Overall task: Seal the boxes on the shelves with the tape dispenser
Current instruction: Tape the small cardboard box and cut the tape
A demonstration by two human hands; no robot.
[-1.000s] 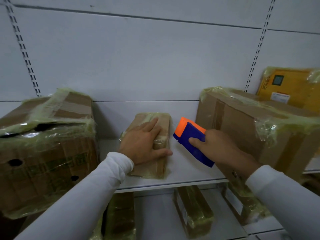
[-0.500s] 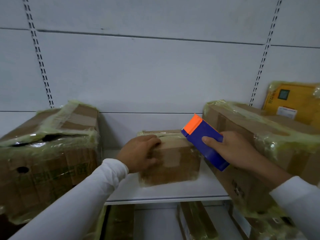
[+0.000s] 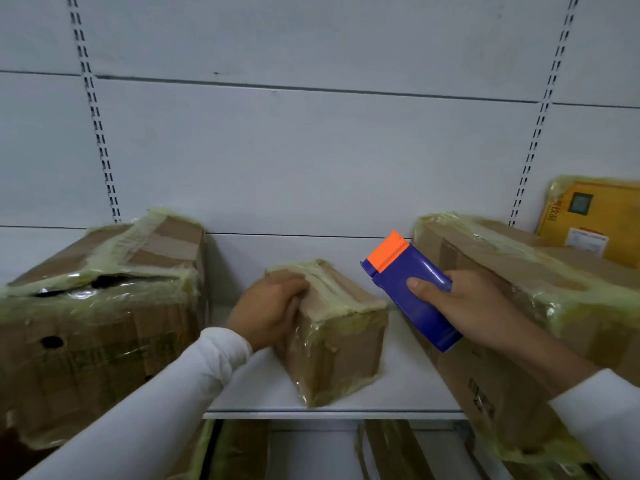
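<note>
From the head view, my left hand point(image 3: 268, 308) curls its grip round the far left edge of the small brown cardboard box point(image 3: 334, 332), which sits on the white metal shelf point(image 3: 412, 382) between two bigger cartons. My right hand point(image 3: 474, 306) has its grip closed round the blue plastic tape dispenser with the orange tip point(image 3: 410, 289), thumb on its upper face, the orange end pointing up and away. The dispenser hangs just to the right of the small box and touches nothing on it.

The small box already carries yellowish tape along its top seam and down its near edges. The large taped carton on the left point(image 3: 100, 313) and the long taped carton on the right point(image 3: 512, 292) are wrapped too, though the left one shows a dark gap under its lid. A yellow padded parcel point(image 3: 595, 216) leans at the back right. I judge the sealing well along, with this small box the one in hand; I cannot tell which seam lacks tape.
</note>
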